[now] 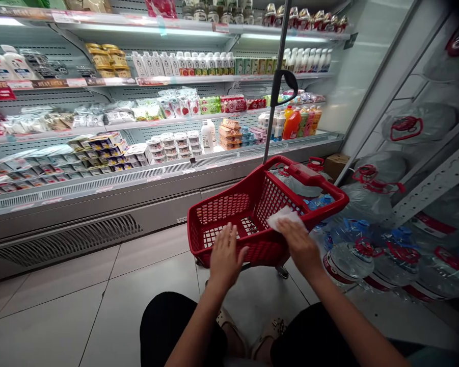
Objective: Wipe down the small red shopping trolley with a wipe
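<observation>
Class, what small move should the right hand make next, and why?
Probably the right hand should slide the white cloth along the near side of the red cart, toward the left hand. The cloth is already under its fingers at that side, and the left hand is open, holding nothing.

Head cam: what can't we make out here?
All head view:
- Right hand: its underside is hidden by its back, so gripping or just pressing the cloth is unclear.
- Left hand: palm hidden by its back; contact with the cart unclear.
- Pole: top cut off by the upper edge.
- Price tags: print too small.
</observation>
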The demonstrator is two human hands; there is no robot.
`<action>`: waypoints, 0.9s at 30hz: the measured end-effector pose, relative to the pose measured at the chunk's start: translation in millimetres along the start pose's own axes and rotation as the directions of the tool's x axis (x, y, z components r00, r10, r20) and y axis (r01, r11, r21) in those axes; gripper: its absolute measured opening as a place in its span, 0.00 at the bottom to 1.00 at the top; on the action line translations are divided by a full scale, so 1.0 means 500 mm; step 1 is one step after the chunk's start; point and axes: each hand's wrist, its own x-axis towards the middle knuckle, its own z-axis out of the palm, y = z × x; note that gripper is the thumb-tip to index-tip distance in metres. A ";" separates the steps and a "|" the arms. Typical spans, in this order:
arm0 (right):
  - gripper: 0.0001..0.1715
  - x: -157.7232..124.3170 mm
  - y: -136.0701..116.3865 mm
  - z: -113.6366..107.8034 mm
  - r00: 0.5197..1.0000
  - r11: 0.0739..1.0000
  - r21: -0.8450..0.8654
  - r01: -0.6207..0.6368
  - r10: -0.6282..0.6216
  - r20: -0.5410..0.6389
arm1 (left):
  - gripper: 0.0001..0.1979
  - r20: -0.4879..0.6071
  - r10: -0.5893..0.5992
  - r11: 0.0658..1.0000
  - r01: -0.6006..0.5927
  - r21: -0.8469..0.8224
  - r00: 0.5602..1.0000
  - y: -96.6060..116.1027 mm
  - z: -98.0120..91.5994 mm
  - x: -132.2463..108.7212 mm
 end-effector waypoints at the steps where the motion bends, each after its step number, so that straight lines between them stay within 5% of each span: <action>1: 0.40 0.002 -0.025 0.010 0.999 0.999 0.027 0.027 -0.028 0.023 | 0.38 0.018 0.074 0.997 -0.073 -0.031 0.997 0.032 0.004 0.009; 5: 0.38 0.002 -0.046 0.013 0.986 0.988 0.082 0.129 -0.136 0.092 | 0.38 0.049 0.202 0.975 -0.197 -0.100 0.978 0.097 0.011 0.025; 8: 0.38 -0.010 0.032 -0.040 0.991 0.994 0.017 0.104 -0.105 0.083 | 0.37 0.071 0.232 0.969 -0.223 -0.110 0.970 0.083 0.004 0.021; 14: 0.35 -0.026 0.181 -0.151 0.982 0.977 -0.125 -0.174 0.163 -0.098 | 0.37 0.079 0.228 0.972 -0.222 -0.072 0.971 0.065 -0.004 0.014; 18: 0.36 -0.022 0.129 -0.123 0.981 0.981 -0.089 -0.172 0.161 -0.111 | 0.38 0.049 0.213 0.977 -0.211 -0.039 0.976 0.076 0.004 0.014; 22: 0.40 -0.025 0.040 -0.073 0.999 1.000 -0.023 0.008 -0.007 0.050 | 0.40 0.046 0.220 0.975 -0.220 -0.014 0.974 0.072 0.005 0.014; 27: 0.38 -0.029 0.089 -0.112 0.999 0.999 -0.040 -0.003 0.005 0.034 | 0.41 0.076 0.247 0.969 -0.248 0.004 0.966 0.058 -0.006 0.014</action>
